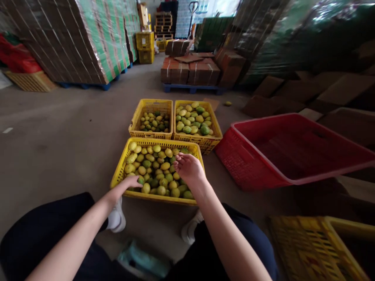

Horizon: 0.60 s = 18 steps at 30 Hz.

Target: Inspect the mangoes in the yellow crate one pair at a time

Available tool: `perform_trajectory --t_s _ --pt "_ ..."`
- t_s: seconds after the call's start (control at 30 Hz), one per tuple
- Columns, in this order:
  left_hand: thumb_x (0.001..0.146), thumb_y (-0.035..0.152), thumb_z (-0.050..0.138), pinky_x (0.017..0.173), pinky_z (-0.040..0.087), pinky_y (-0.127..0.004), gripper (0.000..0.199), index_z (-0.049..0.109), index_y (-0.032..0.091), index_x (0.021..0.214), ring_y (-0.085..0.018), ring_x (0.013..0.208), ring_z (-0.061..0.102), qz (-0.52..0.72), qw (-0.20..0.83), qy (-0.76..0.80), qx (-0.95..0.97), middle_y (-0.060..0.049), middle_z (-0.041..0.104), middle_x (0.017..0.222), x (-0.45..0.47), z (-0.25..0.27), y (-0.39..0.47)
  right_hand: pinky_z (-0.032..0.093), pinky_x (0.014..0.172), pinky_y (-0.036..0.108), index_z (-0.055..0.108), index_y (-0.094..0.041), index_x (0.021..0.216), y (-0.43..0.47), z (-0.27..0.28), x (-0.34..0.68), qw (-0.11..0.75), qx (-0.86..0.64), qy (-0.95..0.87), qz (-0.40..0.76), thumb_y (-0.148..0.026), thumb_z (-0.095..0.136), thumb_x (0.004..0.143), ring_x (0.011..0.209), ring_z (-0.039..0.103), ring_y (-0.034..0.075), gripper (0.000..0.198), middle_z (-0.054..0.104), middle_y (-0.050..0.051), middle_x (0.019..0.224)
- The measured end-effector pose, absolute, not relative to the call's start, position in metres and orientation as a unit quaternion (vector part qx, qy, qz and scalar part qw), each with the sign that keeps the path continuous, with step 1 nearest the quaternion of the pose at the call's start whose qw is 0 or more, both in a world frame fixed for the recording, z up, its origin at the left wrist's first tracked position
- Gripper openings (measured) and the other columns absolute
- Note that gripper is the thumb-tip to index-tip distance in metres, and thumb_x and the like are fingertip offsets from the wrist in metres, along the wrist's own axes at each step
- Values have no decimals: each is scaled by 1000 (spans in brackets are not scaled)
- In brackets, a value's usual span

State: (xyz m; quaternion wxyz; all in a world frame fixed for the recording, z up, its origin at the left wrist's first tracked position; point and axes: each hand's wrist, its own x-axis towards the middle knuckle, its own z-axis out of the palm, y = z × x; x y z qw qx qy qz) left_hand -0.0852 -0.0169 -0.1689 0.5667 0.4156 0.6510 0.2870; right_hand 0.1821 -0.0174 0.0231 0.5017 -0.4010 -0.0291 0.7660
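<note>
A yellow plastic crate (117, 171) full of lemons (165, 166), yellow ones and greener ones mixed, stands on the floor between my feet. At its near left corner my left hand (132, 182) reaches in among the fruit, its fingers closed about a green lemon (141, 180); part of the grip is hidden. My right hand (189, 167) hovers over the crate's right side, palm turned inward. Its fingers are loosely curled and apart, and no fruit shows in them.
Behind stand two more yellow crates, the left one (135, 117) partly filled and the right one (216, 124) fuller. A red crate (240, 156) sits to the right, another yellow crate (304, 242) at lower right. Stacked cartons (190, 72) rest on a blue pallet farther back.
</note>
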Motion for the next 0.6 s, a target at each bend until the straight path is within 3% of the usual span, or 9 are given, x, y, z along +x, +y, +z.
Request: perform_trajectory --t_s 0.1,0.2,0.33,0.43,0.6 --pt "81 40 77 88 56 -33 37 48 26 64 -27 92 73 321 571 657 373 0 57 64 -82 -169 -24 45 50 21 59 -20 76 -18 26 185 501 -407 -23 763 -6 51 76 50 54 13 16 62 1 57" --pt "91 35 68 72 55 -21 38 46 26 62 -21 79 72 371 580 640 341 1 51 58 -76 -161 -24 44 51 22 58 -20 76 -20 25 184 501 -412 -34 760 -7 52 75 52 54 14 15 62 1 57" --pt "86 21 72 55 46 -16 32 56 22 58 -16 63 65 362 567 630 388 4 47 48 -62 -121 -4 47 56 25 59 -20 77 -21 19 178 476 -486 -50 731 -9 51 79 58 60 15 14 66 2 65" --pt "76 11 79 62 50 -18 18 68 20 66 -19 74 69 345 591 601 414 0 65 61 -49 -71 8 49 58 28 63 -20 82 -22 15 172 431 -546 -66 715 -17 53 86 60 62 16 11 69 1 74" --pt "87 8 67 87 54 -24 12 76 12 93 -26 107 73 435 681 492 324 -11 77 92 -45 -6 3 50 55 28 66 -20 89 -27 19 161 404 -476 -60 779 -38 55 93 54 56 15 22 63 0 69"
